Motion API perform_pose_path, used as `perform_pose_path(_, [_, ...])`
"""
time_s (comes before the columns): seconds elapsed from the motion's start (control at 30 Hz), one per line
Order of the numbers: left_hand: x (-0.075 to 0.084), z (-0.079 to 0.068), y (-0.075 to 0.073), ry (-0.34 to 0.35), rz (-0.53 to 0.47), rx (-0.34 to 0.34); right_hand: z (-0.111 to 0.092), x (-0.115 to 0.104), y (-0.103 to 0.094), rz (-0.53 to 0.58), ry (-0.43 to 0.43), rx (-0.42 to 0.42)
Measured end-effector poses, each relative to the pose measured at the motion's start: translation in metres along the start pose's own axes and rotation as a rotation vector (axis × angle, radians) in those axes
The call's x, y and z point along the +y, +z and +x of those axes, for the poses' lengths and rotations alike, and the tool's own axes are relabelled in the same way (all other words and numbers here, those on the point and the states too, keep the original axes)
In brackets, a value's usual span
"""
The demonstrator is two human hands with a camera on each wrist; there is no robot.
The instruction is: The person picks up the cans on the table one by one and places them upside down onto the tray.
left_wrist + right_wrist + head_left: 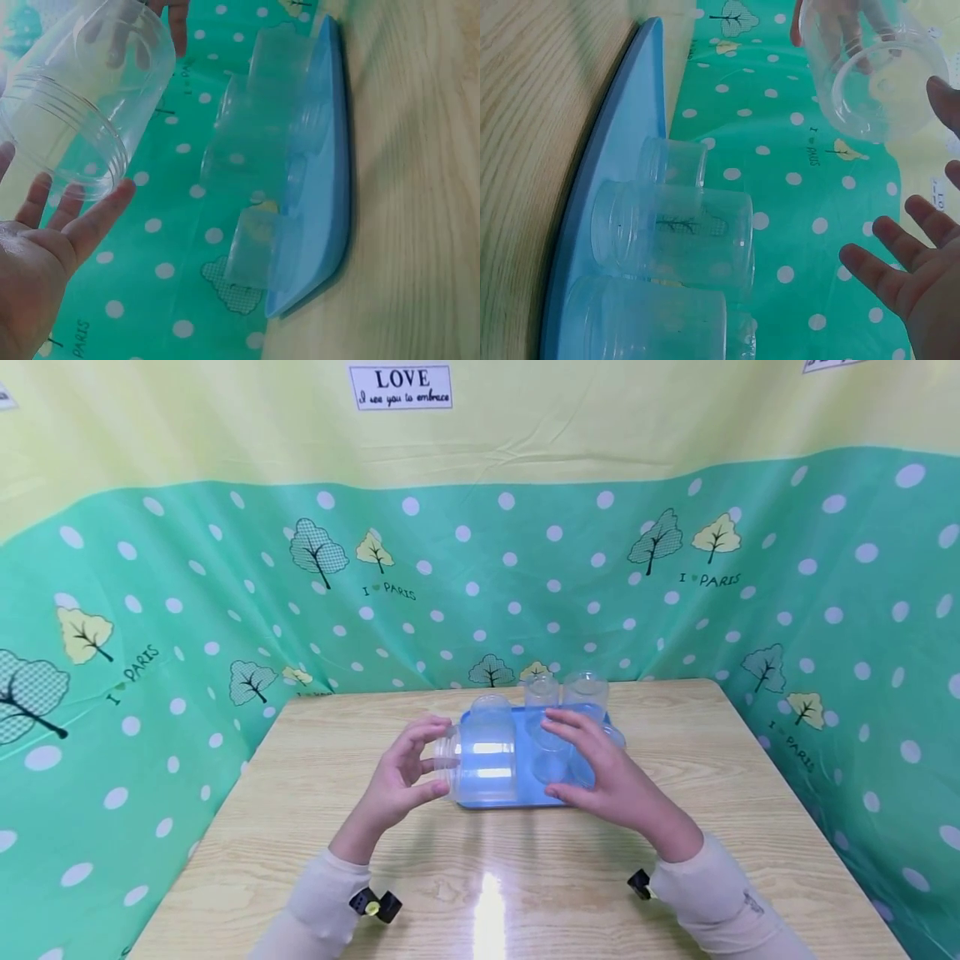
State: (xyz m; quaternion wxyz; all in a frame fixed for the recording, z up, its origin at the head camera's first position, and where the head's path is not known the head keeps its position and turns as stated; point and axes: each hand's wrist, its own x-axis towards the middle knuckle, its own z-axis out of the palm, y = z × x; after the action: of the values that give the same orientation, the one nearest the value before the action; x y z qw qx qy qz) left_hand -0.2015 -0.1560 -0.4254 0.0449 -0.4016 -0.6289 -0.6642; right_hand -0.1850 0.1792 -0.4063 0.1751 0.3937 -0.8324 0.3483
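A large clear plastic jar (487, 768) lies sideways in the air over the blue tray (528, 789). My left hand (397, 777) grips it by the threaded mouth, thumb below and fingers above in the head view. The open mouth with its ridged neck faces the left palm (37, 262) in the left wrist view. Off the jar's base end, my right hand (618, 781) is held with fingers spread and slightly bent, apart from the jar. In the right wrist view, the jar's round base (885, 90) shows near the right thumb.
Several clear jars stand mouth down on the tray, among them one jar (705, 232) in its middle and another jar (542, 689) at the back. The tray rests on a wooden table (337, 743). A green dotted curtain (480, 568) closes off the back and both sides.
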Motion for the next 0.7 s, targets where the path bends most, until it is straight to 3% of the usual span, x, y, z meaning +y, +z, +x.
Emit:
perform_pose_path(0.37, [-0.007, -0.003, 0.018, -0.031, -0.102, -0.002, 0.000, -0.005, 0.010, 0.076, -0.068, -0.015])
perform_pose_path(0.7, [-0.006, -0.002, 0.025, 0.047, -0.135, 0.015, -0.001, -0.008, 0.015, 0.100, -0.077, -0.008])
